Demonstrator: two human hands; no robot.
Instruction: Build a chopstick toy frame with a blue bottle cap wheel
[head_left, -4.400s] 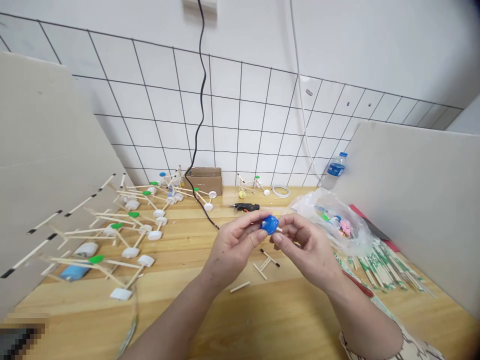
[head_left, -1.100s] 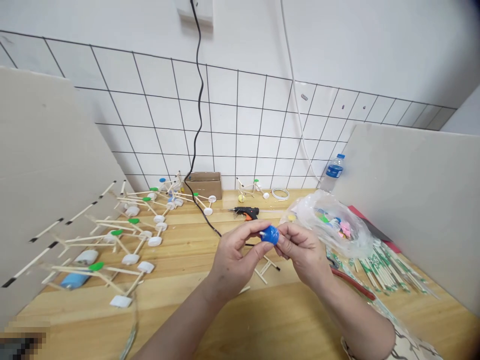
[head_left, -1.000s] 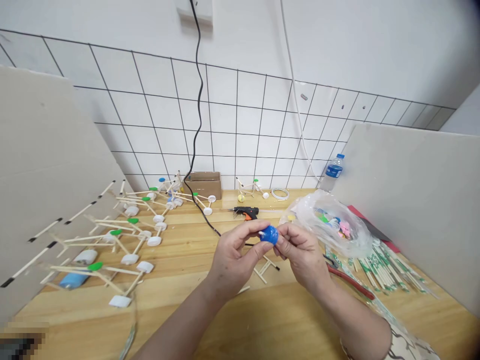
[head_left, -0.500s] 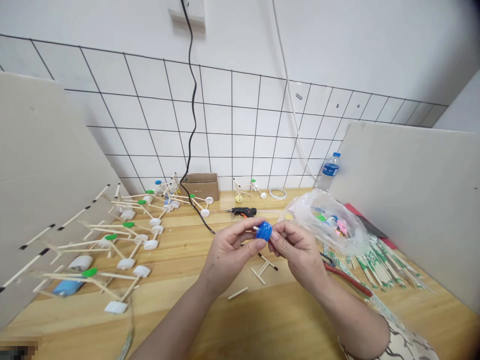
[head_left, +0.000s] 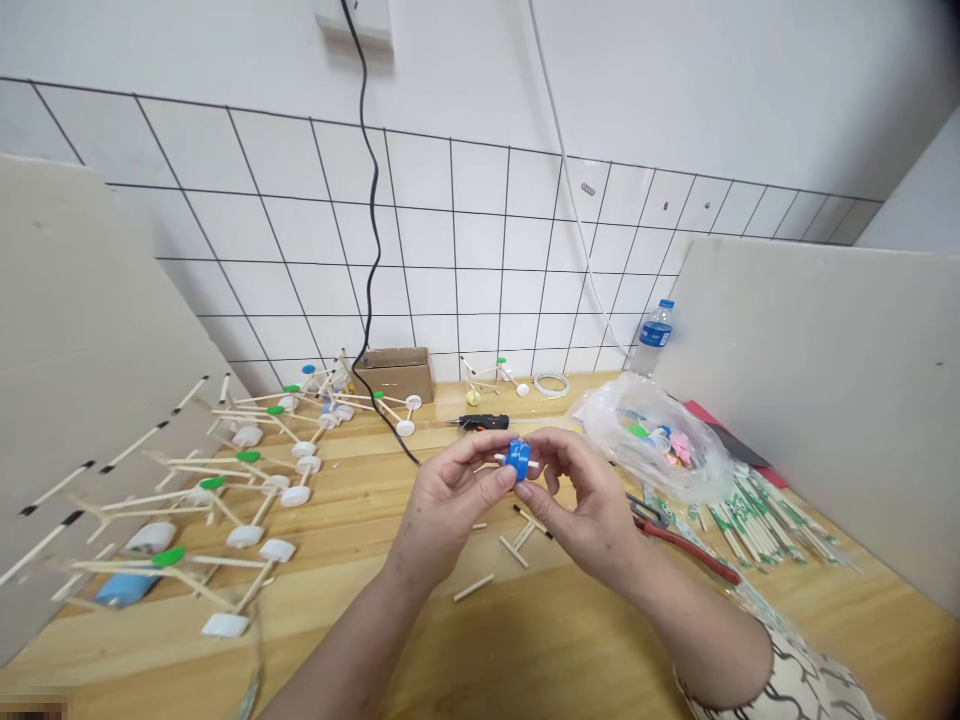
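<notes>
Above the middle of the table, a blue bottle cap (head_left: 517, 460) is held up on edge, with a short white stick poking out on both sides. My left hand (head_left: 457, 500) pinches the cap between thumb and fingers. From the other side, the thumb and curled fingers of my right hand (head_left: 581, 495) close on the cap's edge. On the wood below my hands lie a small frame of sticks (head_left: 523, 540) with dark ends and a loose short stick (head_left: 474, 588).
Stick models with white cap wheels (head_left: 244, 537) crowd the left. Behind my hands are a glue gun (head_left: 484, 422) and a cardboard box (head_left: 394, 375). On the right are a plastic bag of caps (head_left: 709, 465), red-handled pliers (head_left: 694, 553), wrapped sticks (head_left: 757, 525) and a bottle (head_left: 655, 335).
The blue cap has been turned, so the stick now shows on both sides of it. My right fingers have shifted around its edge. The view has swung slightly right.
</notes>
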